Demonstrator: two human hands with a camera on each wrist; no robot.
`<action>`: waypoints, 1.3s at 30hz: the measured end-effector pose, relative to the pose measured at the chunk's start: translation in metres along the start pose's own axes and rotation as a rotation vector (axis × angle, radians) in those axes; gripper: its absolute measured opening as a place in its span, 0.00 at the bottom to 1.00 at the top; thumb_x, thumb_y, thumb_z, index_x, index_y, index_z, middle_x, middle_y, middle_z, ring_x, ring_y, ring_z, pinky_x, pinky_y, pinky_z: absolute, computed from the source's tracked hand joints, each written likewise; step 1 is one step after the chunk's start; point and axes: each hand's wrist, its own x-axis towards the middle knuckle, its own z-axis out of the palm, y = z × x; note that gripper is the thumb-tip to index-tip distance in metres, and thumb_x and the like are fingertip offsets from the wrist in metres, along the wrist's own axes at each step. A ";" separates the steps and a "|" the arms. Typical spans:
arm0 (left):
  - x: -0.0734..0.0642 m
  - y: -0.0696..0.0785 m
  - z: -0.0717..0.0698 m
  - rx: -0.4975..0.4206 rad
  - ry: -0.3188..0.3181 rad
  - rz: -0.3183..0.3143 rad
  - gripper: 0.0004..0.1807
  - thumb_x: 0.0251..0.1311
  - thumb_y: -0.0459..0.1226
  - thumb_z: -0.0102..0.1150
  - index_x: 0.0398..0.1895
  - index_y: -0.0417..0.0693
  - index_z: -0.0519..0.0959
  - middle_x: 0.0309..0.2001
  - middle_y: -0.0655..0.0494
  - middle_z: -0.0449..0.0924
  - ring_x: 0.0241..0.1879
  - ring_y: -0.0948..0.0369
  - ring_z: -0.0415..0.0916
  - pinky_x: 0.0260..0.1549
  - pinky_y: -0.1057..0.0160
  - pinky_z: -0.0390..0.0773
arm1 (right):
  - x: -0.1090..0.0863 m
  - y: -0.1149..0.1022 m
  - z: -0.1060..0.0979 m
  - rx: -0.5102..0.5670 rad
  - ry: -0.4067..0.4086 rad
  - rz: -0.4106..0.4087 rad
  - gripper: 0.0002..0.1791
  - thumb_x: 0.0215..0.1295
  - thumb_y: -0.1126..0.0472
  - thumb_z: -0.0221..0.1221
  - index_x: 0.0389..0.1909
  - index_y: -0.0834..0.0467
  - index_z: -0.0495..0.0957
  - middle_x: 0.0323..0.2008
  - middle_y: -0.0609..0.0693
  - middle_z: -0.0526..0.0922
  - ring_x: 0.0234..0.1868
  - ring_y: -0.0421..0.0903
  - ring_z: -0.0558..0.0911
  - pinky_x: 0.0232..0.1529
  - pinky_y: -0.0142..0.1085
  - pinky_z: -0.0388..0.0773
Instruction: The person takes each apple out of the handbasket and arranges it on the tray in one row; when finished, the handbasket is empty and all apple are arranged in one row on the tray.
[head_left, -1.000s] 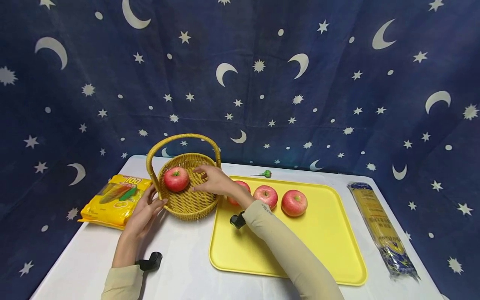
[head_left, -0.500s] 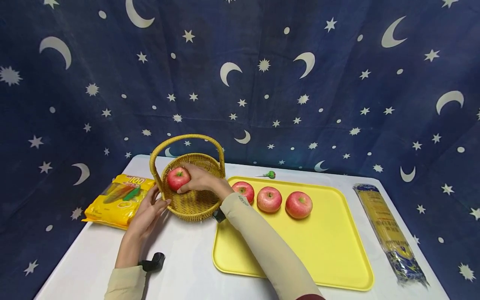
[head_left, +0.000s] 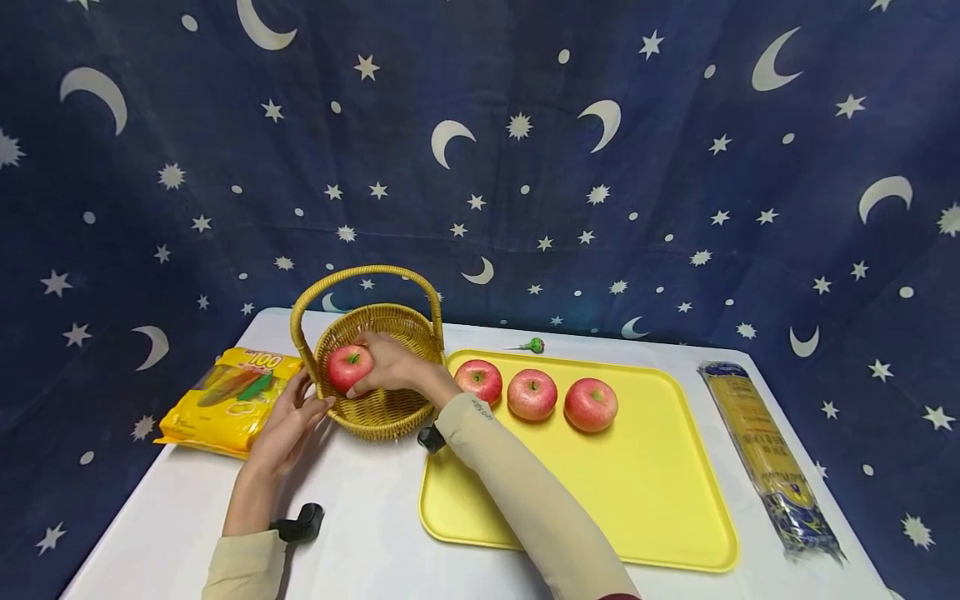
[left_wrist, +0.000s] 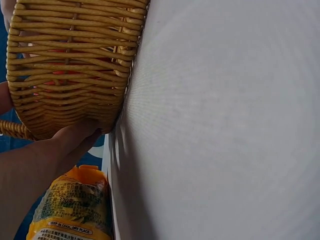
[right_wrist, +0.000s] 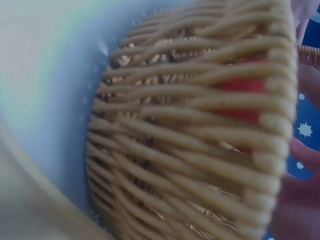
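Note:
A wicker basket (head_left: 381, 427) with a tall arched handle stands at the left of the table. Inside, by its left wall, lies a red apple (head_left: 348, 369). My right hand (head_left: 392, 364) reaches into the basket and grips this apple from its right side, thumb low and fingers behind. With the thumb at the rim and the other fingers along the outer wall, my left hand (head_left: 288, 422) holds the basket's left side. Through the weave in the right wrist view, red patches of the apple (right_wrist: 245, 92) show.
Just right of the basket, a yellow tray (head_left: 600, 508) carries three more apples (head_left: 532, 395) along its back. A yellow snack bag (head_left: 232, 400) lies by my left hand. Behind the tray is a small green item (head_left: 534, 345); far right, a noodle pack (head_left: 768, 454).
My right hand has moved left inside the basket and taken hold of the apple there. My left hand has stayed at the basket's side.

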 end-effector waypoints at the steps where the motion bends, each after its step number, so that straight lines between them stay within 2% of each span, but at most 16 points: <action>1: 0.000 0.000 0.000 -0.004 -0.003 0.006 0.47 0.74 0.30 0.48 0.84 0.49 0.30 0.85 0.49 0.28 0.81 0.44 0.43 0.78 0.48 0.51 | 0.000 -0.001 0.001 -0.007 -0.001 0.010 0.50 0.50 0.50 0.79 0.73 0.56 0.66 0.63 0.53 0.74 0.59 0.44 0.76 0.61 0.30 0.75; 6: 0.000 -0.003 -0.001 -0.006 -0.007 0.004 0.48 0.73 0.30 0.49 0.84 0.50 0.30 0.85 0.49 0.28 0.81 0.44 0.42 0.77 0.51 0.53 | -0.002 -0.003 0.006 -0.045 -0.013 0.035 0.48 0.51 0.49 0.79 0.72 0.54 0.67 0.61 0.53 0.72 0.57 0.44 0.76 0.60 0.31 0.76; 11: 0.000 -0.005 -0.001 -0.014 -0.012 0.019 0.48 0.73 0.30 0.49 0.84 0.48 0.29 0.84 0.47 0.29 0.81 0.44 0.43 0.72 0.66 0.64 | -0.004 -0.003 0.008 -0.077 -0.030 -0.016 0.44 0.52 0.50 0.78 0.68 0.55 0.68 0.58 0.49 0.80 0.59 0.42 0.77 0.60 0.29 0.76; 13: 0.000 -0.005 -0.001 -0.014 -0.015 0.022 0.48 0.73 0.30 0.49 0.84 0.47 0.29 0.84 0.46 0.29 0.81 0.44 0.44 0.70 0.69 0.66 | -0.007 -0.002 0.008 -0.086 -0.028 -0.036 0.43 0.52 0.51 0.78 0.67 0.55 0.68 0.57 0.48 0.81 0.58 0.42 0.78 0.59 0.28 0.76; 15: 0.000 -0.005 0.000 -0.012 -0.014 0.018 0.48 0.73 0.30 0.49 0.84 0.48 0.29 0.84 0.46 0.29 0.80 0.44 0.45 0.72 0.66 0.64 | -0.010 -0.001 0.008 -0.092 -0.021 -0.057 0.42 0.52 0.51 0.78 0.66 0.56 0.70 0.57 0.48 0.81 0.57 0.42 0.78 0.57 0.27 0.76; 19: 0.000 -0.004 0.001 -0.007 -0.014 0.009 0.48 0.73 0.29 0.48 0.84 0.48 0.29 0.84 0.47 0.28 0.81 0.45 0.44 0.78 0.51 0.52 | -0.019 0.003 0.006 -0.082 0.002 -0.086 0.41 0.51 0.53 0.78 0.64 0.56 0.71 0.56 0.48 0.81 0.56 0.42 0.79 0.54 0.26 0.76; 21: 0.000 -0.003 0.001 -0.007 -0.012 0.002 0.49 0.73 0.29 0.48 0.84 0.49 0.28 0.84 0.48 0.27 0.81 0.46 0.42 0.78 0.47 0.49 | -0.024 0.005 0.005 -0.072 0.021 -0.099 0.41 0.50 0.53 0.78 0.64 0.56 0.71 0.56 0.48 0.81 0.56 0.42 0.79 0.53 0.26 0.76; 30: 0.000 -0.001 0.002 0.004 0.003 -0.019 0.48 0.73 0.29 0.48 0.84 0.50 0.29 0.85 0.49 0.27 0.81 0.45 0.43 0.78 0.47 0.50 | -0.050 0.012 -0.008 -0.014 0.111 -0.127 0.43 0.53 0.48 0.76 0.69 0.53 0.70 0.61 0.49 0.78 0.61 0.45 0.76 0.62 0.32 0.76; 39: -0.001 0.001 0.000 0.028 0.006 -0.027 0.49 0.73 0.29 0.48 0.84 0.51 0.28 0.85 0.49 0.26 0.81 0.46 0.41 0.77 0.48 0.50 | -0.082 0.013 -0.028 0.007 0.185 -0.192 0.42 0.55 0.47 0.74 0.71 0.50 0.70 0.62 0.48 0.77 0.59 0.45 0.77 0.57 0.34 0.80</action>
